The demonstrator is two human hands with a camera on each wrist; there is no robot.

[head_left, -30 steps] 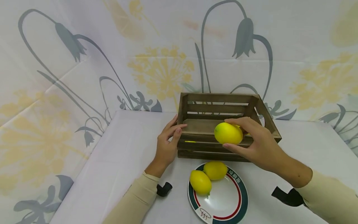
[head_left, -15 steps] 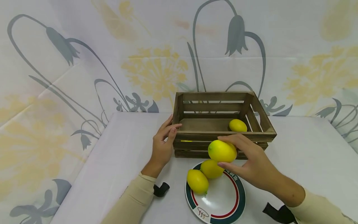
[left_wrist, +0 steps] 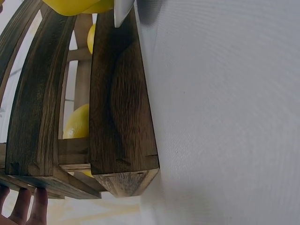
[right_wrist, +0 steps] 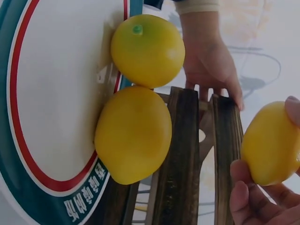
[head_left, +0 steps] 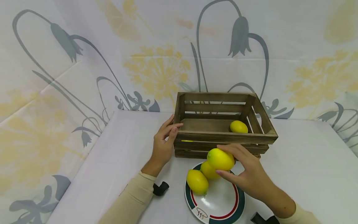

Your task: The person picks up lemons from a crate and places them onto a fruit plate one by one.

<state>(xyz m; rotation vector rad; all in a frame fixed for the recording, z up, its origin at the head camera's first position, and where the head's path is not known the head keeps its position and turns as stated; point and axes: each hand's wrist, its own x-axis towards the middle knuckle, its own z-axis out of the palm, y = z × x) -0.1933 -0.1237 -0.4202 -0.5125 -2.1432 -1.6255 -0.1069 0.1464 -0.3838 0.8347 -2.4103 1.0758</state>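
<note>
My right hand pinches a yellow lemon between thumb and fingers, above the back of a plate. That plate, white with a green and red rim, carries two lemons; the left one is in full view, the back one partly covered by the held lemon. My left hand grips the left end of a brown slatted wooden crate, a finger over its rim and the thumb at its front corner. Inside the crate a lemon lies at the right; another lemon shows between slats in the left wrist view.
A white cloth covers the table, and a flower-printed cloth hangs behind the crate. The plate stands close in front of the crate. Black straps with mounts sit at both wrists.
My right hand has brought its lemon from over the crate's front edge down and towards me, over the plate. The lemon inside the crate has come into sight. My left hand stays on the crate.
</note>
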